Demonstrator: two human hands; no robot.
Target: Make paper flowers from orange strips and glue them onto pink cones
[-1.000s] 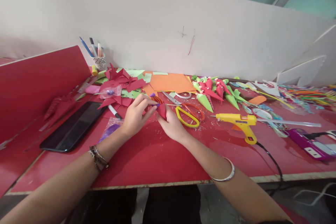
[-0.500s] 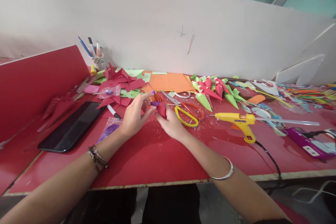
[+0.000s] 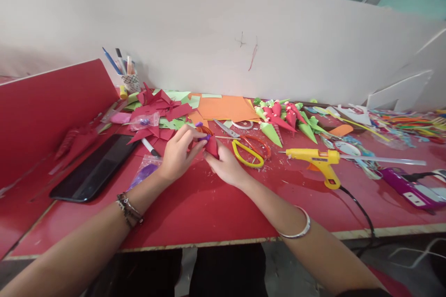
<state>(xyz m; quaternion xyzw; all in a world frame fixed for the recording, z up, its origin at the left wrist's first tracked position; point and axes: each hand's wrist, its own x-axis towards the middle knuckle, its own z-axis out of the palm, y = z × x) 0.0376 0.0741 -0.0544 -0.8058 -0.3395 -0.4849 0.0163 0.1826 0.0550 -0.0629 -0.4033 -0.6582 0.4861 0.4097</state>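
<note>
Over the middle of the table, my right hand (image 3: pixel 228 166) is closed around a small red paper cone (image 3: pixel 212 147). My left hand (image 3: pixel 178 154) curls in from the other side, thumb and fingers pinching a small purple piece (image 3: pixel 205 138) at the cone's end. The fingers partly cover both, so the purple piece's exact shape is hidden. Just to the right lie scissors (image 3: pixel 248 154) with yellow and orange handles, blades pointing away. A yellow glue gun (image 3: pixel 315 158) rests farther right, a clear glue stick in its back.
Red cut paper (image 3: pixel 158 106) is piled at the back left, beside orange sheets (image 3: pixel 223 109). Finished-looking red and green paper cones (image 3: pixel 272 134) lie at the back. A black phone (image 3: pixel 94 167) and a purple bag (image 3: pixel 144 171) are left; a purple power strip (image 3: pixel 411 188) is right.
My left fingers have closed in on the purple piece; the forefinger has bent down toward it. The red cone has tilted slightly in my right hand and shifted a little left.
</note>
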